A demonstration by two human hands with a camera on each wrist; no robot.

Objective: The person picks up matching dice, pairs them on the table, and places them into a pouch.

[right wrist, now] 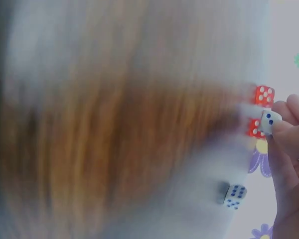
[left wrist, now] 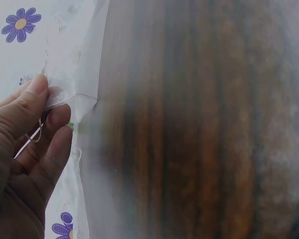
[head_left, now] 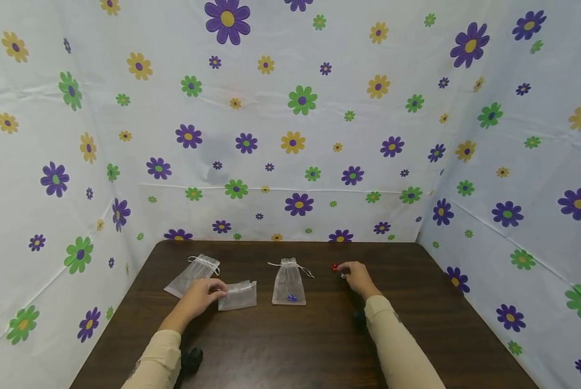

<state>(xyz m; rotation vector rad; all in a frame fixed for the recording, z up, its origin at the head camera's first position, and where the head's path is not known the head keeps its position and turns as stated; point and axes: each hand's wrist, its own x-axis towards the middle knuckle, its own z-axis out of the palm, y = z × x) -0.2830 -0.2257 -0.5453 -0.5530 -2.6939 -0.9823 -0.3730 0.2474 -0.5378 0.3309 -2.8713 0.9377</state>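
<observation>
My left hand (head_left: 202, 296) pinches the top of a sheer white drawstring pouch (head_left: 239, 297) between thumb and fingers. In the left wrist view, part of the gathered mesh (left wrist: 60, 95) and a loop of its cord show at the fingertips. My right hand (head_left: 359, 278) holds a white die with blue pips (right wrist: 270, 121) between thumb and fingers, just off the tabletop. Right beside it are two red dice with white pips, one (right wrist: 264, 95) above and one (right wrist: 255, 128) partly hidden behind the held die. A second white die (right wrist: 235, 195) lies apart from the hand.
A second sheer pouch (head_left: 193, 274) lies behind my left hand. Another pouch (head_left: 288, 278) lies mid-table, its cords spread, with blue dice (head_left: 292, 297) inside. The dark wooden table (head_left: 290, 346) meets flower-patterned cloth (head_left: 271, 119) at the back and sides.
</observation>
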